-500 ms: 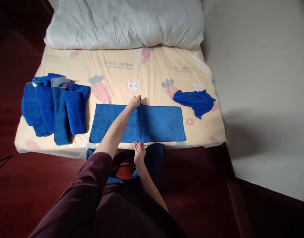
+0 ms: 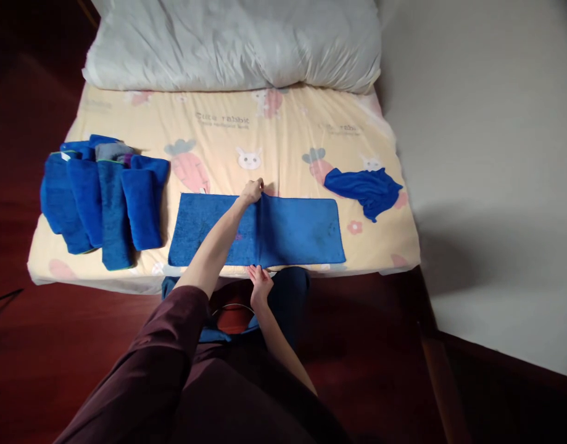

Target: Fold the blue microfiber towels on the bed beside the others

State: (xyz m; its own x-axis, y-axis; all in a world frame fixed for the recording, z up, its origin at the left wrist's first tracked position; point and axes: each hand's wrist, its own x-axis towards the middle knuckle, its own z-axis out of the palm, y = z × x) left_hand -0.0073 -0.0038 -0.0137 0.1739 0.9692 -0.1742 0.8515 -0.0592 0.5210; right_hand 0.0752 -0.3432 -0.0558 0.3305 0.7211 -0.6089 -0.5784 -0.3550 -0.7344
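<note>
The flat blue towel [image 2: 292, 231] is matt, nappy terry cloth (as is the folded stack [image 2: 102, 200] beside it), lying on a smooth printed cotton-like sheet [image 2: 283, 132] under a crinkled, faintly sheeny white pillow [image 2: 237, 43].

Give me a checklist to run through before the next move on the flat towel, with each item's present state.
1. Left hand pinches the far edge of the towel at its middle: ok.
2. Right hand grips the near edge at its middle: ok, fingers on the edge, grip itself partly hidden.
3. Towel lies flat and spread on the bed: ok, with a slight crease between the hands.
4. Towel's near edge lines up with the bed's edge: ok.
5. Folded stack lies apart, left of the towel: ok.
6. Crumpled towel lies apart, to the right: ok.
</note>
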